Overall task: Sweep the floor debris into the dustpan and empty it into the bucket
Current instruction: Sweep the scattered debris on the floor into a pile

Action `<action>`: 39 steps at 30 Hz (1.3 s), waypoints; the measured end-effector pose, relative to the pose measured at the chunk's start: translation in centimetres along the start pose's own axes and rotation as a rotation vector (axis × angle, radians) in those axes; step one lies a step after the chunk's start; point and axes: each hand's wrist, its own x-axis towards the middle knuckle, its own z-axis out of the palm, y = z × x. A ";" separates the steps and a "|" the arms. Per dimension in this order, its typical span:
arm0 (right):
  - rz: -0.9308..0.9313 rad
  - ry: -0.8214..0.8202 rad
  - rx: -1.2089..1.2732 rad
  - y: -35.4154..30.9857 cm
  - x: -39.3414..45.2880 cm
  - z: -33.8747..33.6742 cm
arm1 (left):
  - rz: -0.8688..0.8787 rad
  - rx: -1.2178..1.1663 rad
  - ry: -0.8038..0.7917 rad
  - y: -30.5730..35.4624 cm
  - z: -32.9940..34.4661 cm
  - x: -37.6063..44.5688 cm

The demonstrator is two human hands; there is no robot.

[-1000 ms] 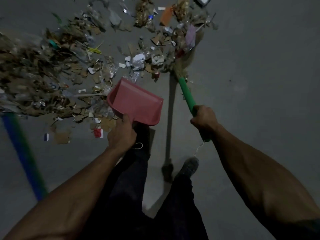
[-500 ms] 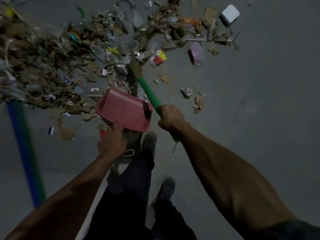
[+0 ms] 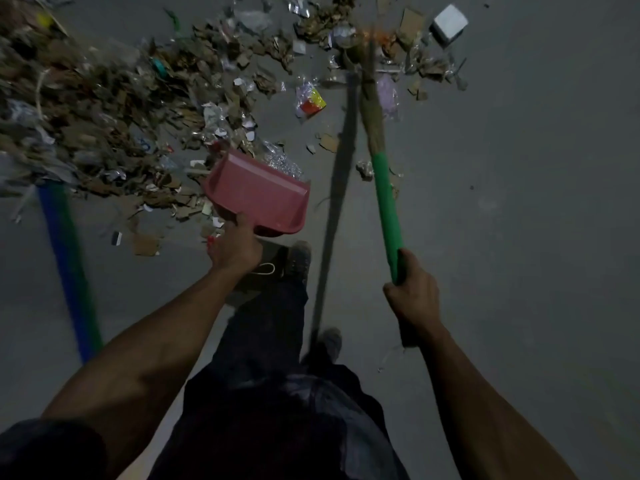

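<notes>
The wide heap of brown cardboard scraps, torn paper and foil wrappers [image 3: 114, 109] spreads over the grey concrete floor [image 3: 536, 209], mostly left of and beyond the pink plastic dustpan [image 3: 258, 195], with a thinner scatter running to the right of it. The long grass broom with a green plastic handle [image 3: 387, 206] slants up to the right of the dustpan, its bristle tip in the far scatter near a small white box [image 3: 449, 20]. A blue and green pole [image 3: 69, 268] stands well left of the dustpan. The dustpan looks tilted, mouth towards the heap and empty; whether its lip touches the floor I cannot tell. The left hand [image 3: 235, 245] grips its rear edge, thumb over the rim. The right hand [image 3: 412, 296] is curled tight round the broom handle. No bucket is in view.

The sweeping step is in hand, I judge. Next, the broom should draw the far litter towards the dustpan's mouth while the lip sits flat on the floor.
</notes>
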 end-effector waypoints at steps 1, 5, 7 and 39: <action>0.045 0.014 0.008 1.1 -0.3 -0.2 | -0.003 0.001 0.005 0.0 0.1 -0.2; 0.194 0.019 -0.003 4.2 0.3 -1.0 | -0.011 -0.004 -0.006 -0.4 0.7 -0.8; 0.218 -0.025 -0.036 4.3 1.8 -1.1 | -0.014 -0.005 -0.005 -0.6 1.0 -0.7; 0.254 -0.012 0.170 10.9 -9.0 1.9 | 0.031 -0.008 0.055 -1.8 5.5 -8.0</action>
